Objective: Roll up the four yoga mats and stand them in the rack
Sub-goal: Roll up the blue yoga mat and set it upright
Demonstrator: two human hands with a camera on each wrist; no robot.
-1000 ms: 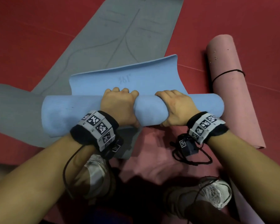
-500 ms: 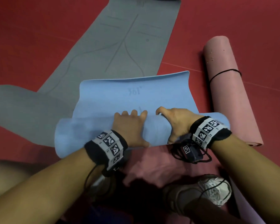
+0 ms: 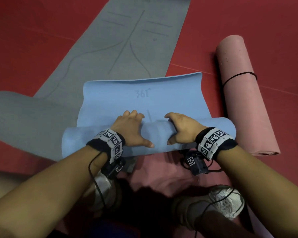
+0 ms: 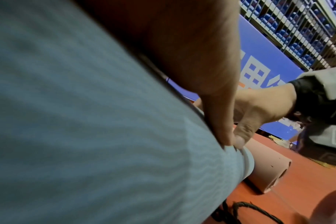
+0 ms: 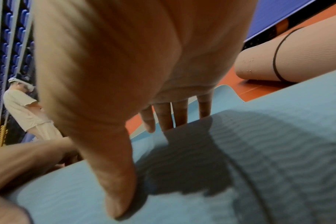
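The blue mat (image 3: pixel 144 98) lies across the floor in front of me, mostly rolled into a thick roll (image 3: pixel 86 143), with a short flat tail beyond it. My left hand (image 3: pixel 131 129) and right hand (image 3: pixel 181 129) sit side by side on the middle of the roll. Each has its fingers over the far side and its thumb spread on the near side. In the right wrist view my right hand's fingers (image 5: pixel 163 115) reach over the crest of the blue roll (image 5: pixel 259 166). A pink mat (image 3: pixel 244 100), rolled and tied with a black band (image 3: pixel 239 77), lies at the right.
A grey mat (image 3: pixel 127 40) lies unrolled beyond the blue one and spreads to the left. A flat pink mat (image 3: pixel 162 169) lies under my shoes (image 3: pixel 225 203). The floor is red. A person (image 5: pixel 25 109) stands far off by blue seating.
Both hands have shifted their hold on the blue roll, and the thumbs now spread along its near side. The roll sits lower in the picture, closer to my feet.
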